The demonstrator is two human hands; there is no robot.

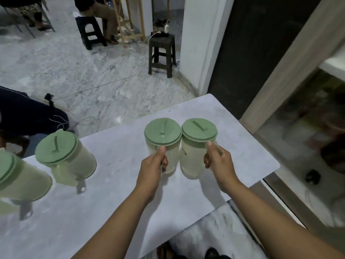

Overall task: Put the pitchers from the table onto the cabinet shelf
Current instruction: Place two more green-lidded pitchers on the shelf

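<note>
pitchers: four, green lids | two (169,146) (194,148) touching, upright | two (72,157) (18,176) left

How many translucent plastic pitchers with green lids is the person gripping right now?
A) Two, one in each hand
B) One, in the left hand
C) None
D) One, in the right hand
A: the left hand grips one translucent green-lidded pitcher by its handle, and the right hand grips the neighbouring pitcher.

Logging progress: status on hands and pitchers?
Left hand grips one pitcher; right hand grips another. Two more pitchers wait on the table. Nothing obstructing.
</note>
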